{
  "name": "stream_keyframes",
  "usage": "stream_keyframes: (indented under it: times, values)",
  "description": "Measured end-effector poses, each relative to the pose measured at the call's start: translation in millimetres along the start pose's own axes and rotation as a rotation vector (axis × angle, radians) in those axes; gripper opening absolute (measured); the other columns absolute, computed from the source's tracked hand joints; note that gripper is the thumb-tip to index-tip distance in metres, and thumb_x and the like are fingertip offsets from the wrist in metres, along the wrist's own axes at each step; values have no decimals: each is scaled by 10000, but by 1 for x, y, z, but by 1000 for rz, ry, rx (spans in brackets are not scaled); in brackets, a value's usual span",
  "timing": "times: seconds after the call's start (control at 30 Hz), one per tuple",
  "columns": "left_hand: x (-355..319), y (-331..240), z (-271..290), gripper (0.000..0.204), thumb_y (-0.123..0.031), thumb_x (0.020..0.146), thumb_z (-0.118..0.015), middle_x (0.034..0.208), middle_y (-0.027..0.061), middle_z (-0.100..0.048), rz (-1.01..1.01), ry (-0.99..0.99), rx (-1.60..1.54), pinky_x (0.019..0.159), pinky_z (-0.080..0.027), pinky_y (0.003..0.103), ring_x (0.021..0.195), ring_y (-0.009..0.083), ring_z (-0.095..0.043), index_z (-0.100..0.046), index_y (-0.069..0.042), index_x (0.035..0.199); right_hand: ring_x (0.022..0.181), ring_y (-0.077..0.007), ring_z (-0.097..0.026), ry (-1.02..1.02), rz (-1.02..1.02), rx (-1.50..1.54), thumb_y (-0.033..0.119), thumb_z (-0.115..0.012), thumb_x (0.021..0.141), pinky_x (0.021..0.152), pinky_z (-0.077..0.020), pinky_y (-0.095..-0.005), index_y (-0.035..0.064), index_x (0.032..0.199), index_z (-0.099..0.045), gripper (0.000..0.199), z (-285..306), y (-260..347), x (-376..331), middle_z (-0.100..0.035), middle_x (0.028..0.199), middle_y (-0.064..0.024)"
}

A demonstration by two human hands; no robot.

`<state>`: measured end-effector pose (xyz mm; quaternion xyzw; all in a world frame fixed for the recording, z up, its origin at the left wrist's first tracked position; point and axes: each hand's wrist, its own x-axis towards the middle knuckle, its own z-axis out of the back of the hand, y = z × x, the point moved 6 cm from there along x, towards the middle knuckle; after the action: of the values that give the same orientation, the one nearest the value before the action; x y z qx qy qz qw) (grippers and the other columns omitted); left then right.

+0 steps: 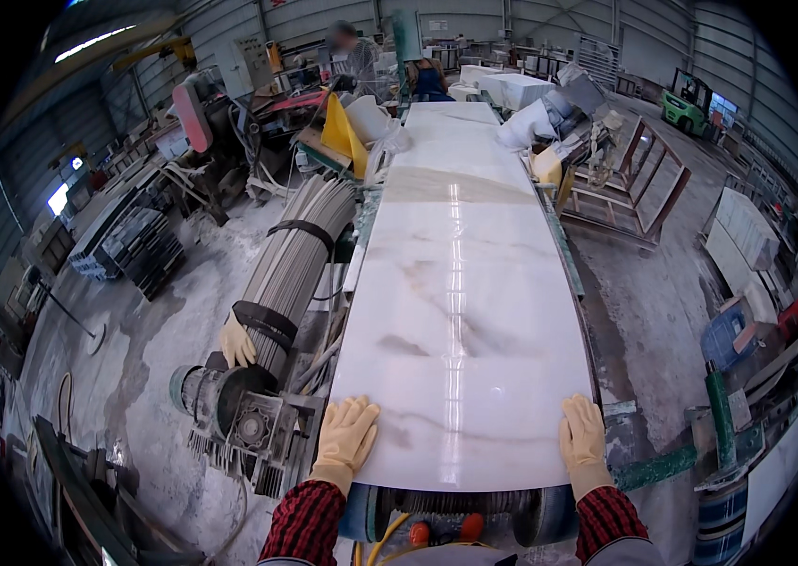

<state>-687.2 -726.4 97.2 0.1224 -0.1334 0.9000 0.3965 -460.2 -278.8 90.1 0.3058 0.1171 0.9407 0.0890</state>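
A long polished white stone slab (460, 283) with grey-brown veins stretches away from me, its near end just in front of my body. My left hand (346, 436), in a cream rubber glove, lies on its near left corner with the fingers stretched forward. At the opposite edge, my right hand (584, 434) wears a matching glove and rests along the side, fingers extended and pointing away. The undersides of both hands are hidden. Below the slab's near end, a dark ribbed roller (455, 502) shows between blue wheel-like parts.
Left of the slab are a motor (205, 391), a strapped slatted roll (300, 250) and a loose cream glove (237, 341). Farther right stand a rusty metal frame (639, 184) and a green forklift (687, 104). A person in blue (429, 83) is at the far end.
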Motion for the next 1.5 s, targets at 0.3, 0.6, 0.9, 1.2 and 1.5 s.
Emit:
stream_keyframes:
  times: [0.3,0.6,0.9,1.2,1.5]
  values:
    - [-2,-2,0,373,-268,1103,-733,1536,108,-696,-1,1,17,1265,-430,579,1477,350,-609,-707,-168,1462,1230,-482,-684,18,-1,-18,66,-714,1025,1089,-559,-575,48,1315,-738,292,0,0,-3,-747,1370,-226]
    - [-5,-4,3,365,-267,1092,-739,1527,100,-701,-15,-20,31,1253,-442,562,1465,340,-620,-715,-162,1440,1249,-497,-689,-25,41,-29,88,-716,1041,1104,-561,-593,37,1354,-753,319,-1,-3,-12,-756,1401,-248]
    - [-8,-6,5,367,-264,1088,-740,1513,101,-710,-9,-36,24,1260,-445,562,1460,341,-631,-721,-156,1438,1274,-501,-693,-39,72,-67,115,-724,1050,1132,-559,-596,34,1376,-764,338,-6,-9,-21,-764,1435,-255]
    - [-11,-6,7,363,-258,1087,-740,1513,101,-711,-4,-39,-7,1267,-443,565,1453,337,-634,-723,-159,1435,1284,-490,-695,-38,70,-69,104,-712,1042,1134,-555,-589,33,1369,-755,337,-3,-5,-22,-762,1416,-250]
    - [-15,-6,5,358,-261,1087,-739,1513,102,-711,-2,-35,3,1267,-437,566,1458,343,-629,-723,-163,1431,1277,-488,-690,3,14,-24,99,-705,1038,1124,-554,-589,31,1333,-748,306,1,-2,-22,-756,1401,-243]
